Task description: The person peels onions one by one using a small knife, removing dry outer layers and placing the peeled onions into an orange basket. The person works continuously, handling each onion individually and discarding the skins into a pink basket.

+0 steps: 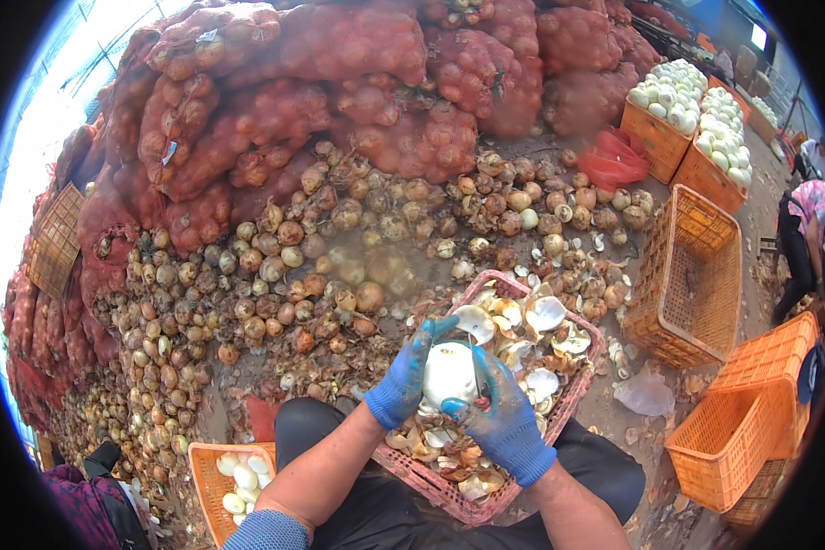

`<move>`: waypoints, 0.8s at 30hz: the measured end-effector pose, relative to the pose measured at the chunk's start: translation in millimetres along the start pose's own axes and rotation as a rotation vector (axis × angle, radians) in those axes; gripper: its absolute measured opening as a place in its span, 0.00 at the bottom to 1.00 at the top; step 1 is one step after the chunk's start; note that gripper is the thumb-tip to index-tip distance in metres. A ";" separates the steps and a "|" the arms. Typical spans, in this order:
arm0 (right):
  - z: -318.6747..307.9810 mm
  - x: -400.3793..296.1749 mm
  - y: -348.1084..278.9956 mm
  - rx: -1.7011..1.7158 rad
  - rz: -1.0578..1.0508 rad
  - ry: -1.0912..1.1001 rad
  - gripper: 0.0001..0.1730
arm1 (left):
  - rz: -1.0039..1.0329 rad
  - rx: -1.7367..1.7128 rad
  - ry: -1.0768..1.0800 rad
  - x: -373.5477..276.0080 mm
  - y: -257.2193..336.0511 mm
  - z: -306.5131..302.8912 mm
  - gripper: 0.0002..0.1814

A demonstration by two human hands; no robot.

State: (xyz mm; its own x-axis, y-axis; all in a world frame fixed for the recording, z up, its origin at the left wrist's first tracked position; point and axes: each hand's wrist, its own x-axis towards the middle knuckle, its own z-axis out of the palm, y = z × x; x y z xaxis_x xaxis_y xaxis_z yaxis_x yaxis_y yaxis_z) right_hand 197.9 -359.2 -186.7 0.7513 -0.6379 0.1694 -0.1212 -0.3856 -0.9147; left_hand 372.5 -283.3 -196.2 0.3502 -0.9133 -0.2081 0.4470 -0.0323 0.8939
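A peeled white onion [449, 373] sits between my gloved hands, above the pink plastic crate [432, 485]. My left hand [410, 371] wraps around its left side, the thumb reaching over the top. My right hand [498, 409] is at the onion's right side and grips a small knife [482, 403]; a reddish bit of its handle shows, and the fingers hide most of the rest. Onion peelings [542, 383] fill the crate, which lies across my lap. Both hands wear blue knit gloves with coated fingers.
Unpeeled onions [268, 258] cover the ground ahead, below stacked red mesh sacks [357, 48]. An orange crate [203, 474] with peeled onions stands at left. Orange crates [722, 289] line the right, some heaped with peeled onions [722, 148]. Other people [808, 213] sit at both sides.
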 end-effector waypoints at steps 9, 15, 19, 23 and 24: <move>8.5 14.6 -12.3 0.908 0.284 0.122 0.55 | 0.160 -0.057 -0.180 -11.9 40.3 17.7 0.66; 0.1 20.4 -10.4 0.529 0.037 -0.014 0.55 | 0.033 0.003 -0.154 -18.4 49.4 8.4 0.72; -16.6 30.7 -16.5 0.109 -0.279 -0.098 0.56 | -0.016 -0.045 -0.199 -32.0 61.8 2.6 0.70; -26.5 33.8 -17.2 0.145 -0.300 -0.146 0.52 | -0.052 -0.046 -0.213 -36.2 60.3 -0.7 0.68; -28.6 32.9 -18.0 0.161 -0.261 -0.166 0.51 | -0.054 -0.033 -0.227 -39.4 62.3 -0.2 0.68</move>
State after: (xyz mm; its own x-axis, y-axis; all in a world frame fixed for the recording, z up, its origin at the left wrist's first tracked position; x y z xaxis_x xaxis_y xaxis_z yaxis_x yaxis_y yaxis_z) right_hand 206.3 -392.3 -154.1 0.8403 -0.4096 0.3552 0.1829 -0.4026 -0.8969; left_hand 386.8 -249.2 -132.4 0.1320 -0.9787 -0.1574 0.4879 -0.0741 0.8697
